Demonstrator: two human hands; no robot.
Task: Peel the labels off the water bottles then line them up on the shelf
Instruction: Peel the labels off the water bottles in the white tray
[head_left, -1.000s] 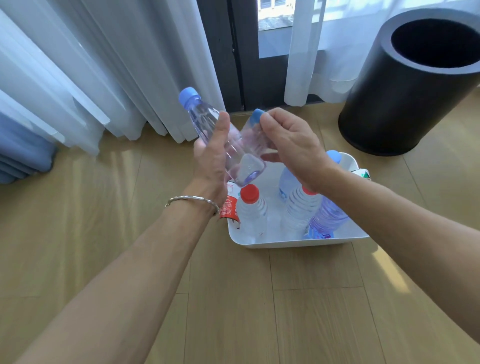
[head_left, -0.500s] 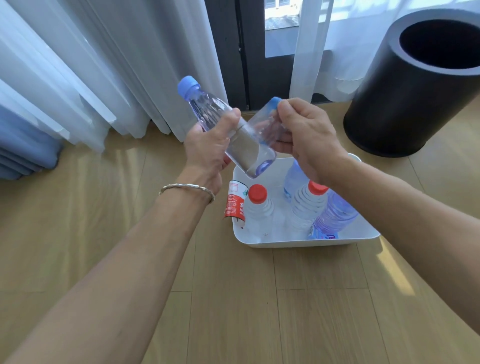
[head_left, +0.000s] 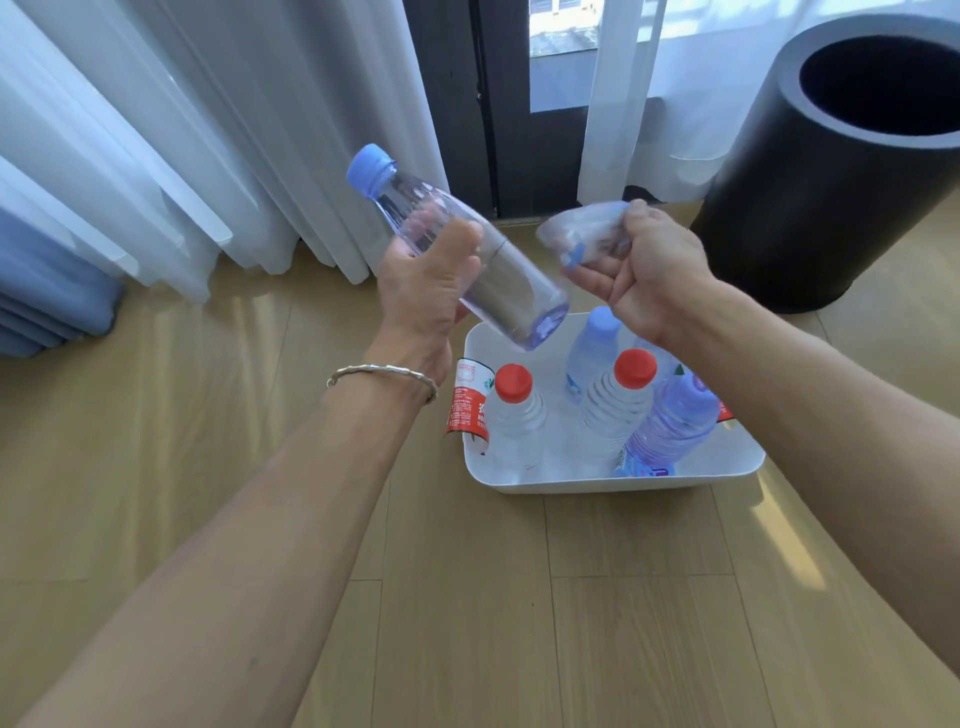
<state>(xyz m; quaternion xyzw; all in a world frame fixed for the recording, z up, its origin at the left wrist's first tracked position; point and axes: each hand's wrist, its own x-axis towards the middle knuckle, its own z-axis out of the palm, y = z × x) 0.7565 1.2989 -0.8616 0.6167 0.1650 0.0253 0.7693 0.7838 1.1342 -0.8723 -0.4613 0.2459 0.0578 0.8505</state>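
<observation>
Pale wooden floorboards (head_left: 156, 467) run across the whole view. At the far left hangs a blue-grey pleated drape (head_left: 47, 291), then white sheer curtains (head_left: 182, 130), a dark door frame (head_left: 467, 104) with a glass pane, and another sheer panel. At the far right a black cylindrical bin (head_left: 831, 182) stands open-topped on the floor.

The left hand (head_left: 426, 291), a silver bracelet (head_left: 382, 374) on its wrist, wraps round a clear blue-capped bottle (head_left: 467, 249), bare of any label and tilted with the cap up and to the left, above the tub. The right hand (head_left: 644, 275), just beside the bottle's base but apart from it, clutches a crumpled clear label (head_left: 576, 228) in curled fingers.

Below the hands a white plastic tub (head_left: 597, 486) sits on the floor. A red label (head_left: 467, 400) hangs over its left rim. Inside stand two clear red-capped bottles (head_left: 517, 410), a blue-capped bottle (head_left: 592, 353) behind them, and a purple-tinted bottle (head_left: 675, 426) leaning at the right.
</observation>
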